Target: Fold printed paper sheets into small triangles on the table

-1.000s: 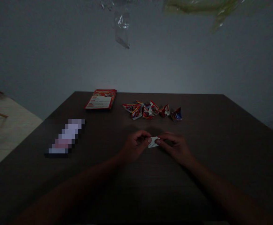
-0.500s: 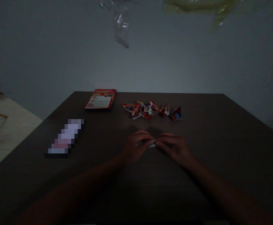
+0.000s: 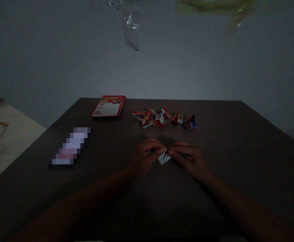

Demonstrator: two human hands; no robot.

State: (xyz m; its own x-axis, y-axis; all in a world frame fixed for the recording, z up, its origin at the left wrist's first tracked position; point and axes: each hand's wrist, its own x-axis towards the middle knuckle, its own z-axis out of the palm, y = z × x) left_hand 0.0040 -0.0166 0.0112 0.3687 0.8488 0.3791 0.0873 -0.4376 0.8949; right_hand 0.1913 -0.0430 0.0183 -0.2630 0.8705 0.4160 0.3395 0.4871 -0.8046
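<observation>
My left hand (image 3: 145, 155) and my right hand (image 3: 187, 159) meet at the middle of a dark wooden table (image 3: 237, 154). Both pinch a small folded piece of white and red paper (image 3: 164, 157) between their fingertips, just above the tabletop. Its lower corner points down toward the table. Beyond the hands lies a row of several folded red, white and blue paper pieces (image 3: 163, 118). The room is dim.
A red and white printed card or booklet (image 3: 109, 106) lies at the table's far left. A blurred-out flat object (image 3: 70, 147) rests near the left edge. Clear plastic (image 3: 131, 28) and a greenish bag (image 3: 212, 6) hang overhead before a grey wall.
The small paper was nearly hidden between my fingertips half a second ago; now it has turned and shows more, with a red and white face hanging below the fingers.
</observation>
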